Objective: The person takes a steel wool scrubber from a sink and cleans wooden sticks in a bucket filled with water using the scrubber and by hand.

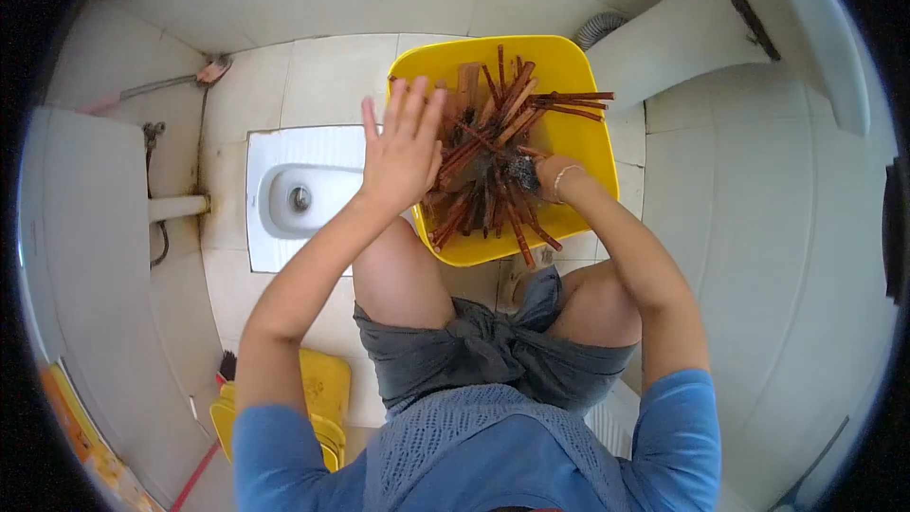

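A large yellow plastic tub (599,180) stands before me, with a bundle of reddish-brown wooden sticks (517,100) in it. The sticks fan out in all directions, and some poke past the tub's rim. My left hand (403,147) is over the tub's left side, palm down with fingers stretched out, close to the stick ends; whether it touches them is hard to tell. Inside the tub on the right, my right hand (559,177) is closed on a dark, glinting wad that looks like a steel wool scrubber (521,171), pressed against the middle of the bundle.
A white squat toilet (300,197) is set in the tiled floor left of the tub. A white pedestal (682,33) and grey corrugated hose (599,28) are at the back right. Behind my left arm stands a yellow dustpan or bin (325,393). Walls enclose both sides.
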Demonstrator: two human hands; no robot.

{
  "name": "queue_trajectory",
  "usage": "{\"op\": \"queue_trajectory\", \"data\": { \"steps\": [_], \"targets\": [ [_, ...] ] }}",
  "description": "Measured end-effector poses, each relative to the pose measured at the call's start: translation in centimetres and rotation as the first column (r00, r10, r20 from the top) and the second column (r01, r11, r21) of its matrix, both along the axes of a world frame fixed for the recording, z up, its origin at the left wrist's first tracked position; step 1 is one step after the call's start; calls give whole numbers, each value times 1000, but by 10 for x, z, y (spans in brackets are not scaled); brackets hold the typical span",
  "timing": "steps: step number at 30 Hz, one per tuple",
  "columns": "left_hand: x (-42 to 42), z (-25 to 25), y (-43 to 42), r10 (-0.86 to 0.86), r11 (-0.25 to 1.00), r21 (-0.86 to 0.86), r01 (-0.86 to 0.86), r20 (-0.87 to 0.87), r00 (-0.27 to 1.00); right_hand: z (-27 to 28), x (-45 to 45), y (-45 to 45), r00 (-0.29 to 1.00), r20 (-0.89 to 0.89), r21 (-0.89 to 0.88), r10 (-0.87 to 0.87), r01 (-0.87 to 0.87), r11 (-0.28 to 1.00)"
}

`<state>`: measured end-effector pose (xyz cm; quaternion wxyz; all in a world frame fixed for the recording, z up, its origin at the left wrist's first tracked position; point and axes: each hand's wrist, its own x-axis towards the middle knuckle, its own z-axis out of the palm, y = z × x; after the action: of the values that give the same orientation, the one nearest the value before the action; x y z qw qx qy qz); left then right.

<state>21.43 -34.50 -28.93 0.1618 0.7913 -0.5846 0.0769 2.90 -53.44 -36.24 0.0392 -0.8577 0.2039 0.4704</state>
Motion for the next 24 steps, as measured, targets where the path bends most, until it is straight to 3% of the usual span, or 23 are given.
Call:
{"op": "queue_trajectory", "data": {
  "steps": [1,3,4,6,7,9,13,15,16,19,21,23,24],
  "targets": [
    [8,-6,-9,-19,1000,1,19,-3,1000,-15,7,-1,1000,-3,1,-19,19,1000],
    [25,-19,-30,-280,948,176,265,65,958,-46,15,-2,940,-283,30,190,-189,981],
    [28,-19,-36,-275,951,168,260,72,959,-52,19,-2,893,-366,53,261,-259,964],
    [30,-18,-47,-333,872,438,219,201,921,-61,16,1,892,-363,87,270,-256,963],
    [31,-19,-51,-338,870,439,223,204,919,-65,11,4,892,-361,102,271,-251,962],
    [33,-21,-56,-287,838,520,164,165,944,-74,-5,13,927,-260,-38,270,-289,957],
    [33,-26,-64,-272,816,572,79,261,926,-76,-13,24,946,-112,-256,306,-325,911],
    [29,-25,-62,-280,863,490,127,254,926,-73,10,29,969,-243,-214,34,-88,973],
    [25,-10,-61,-282,859,495,126,254,925,-79,10,28,970,-241,-208,36,-88,974],
    [26,43,-49,-227,835,545,79,210,951,-93,9,28,962,-263,-175,70,-119,977],
    [41,76,-28,-126,859,512,10,193,973,-87,12,29,837,-445,17,319,-348,937],
    [51,93,-3,-66,865,501,-37,186,980,-121,4,23,841,-435,60,320,-327,943],
    [55,96,10,3,891,452,-37,76,997,-147,-4,18,842,-435,98,319,-308,946]
  ]
}}
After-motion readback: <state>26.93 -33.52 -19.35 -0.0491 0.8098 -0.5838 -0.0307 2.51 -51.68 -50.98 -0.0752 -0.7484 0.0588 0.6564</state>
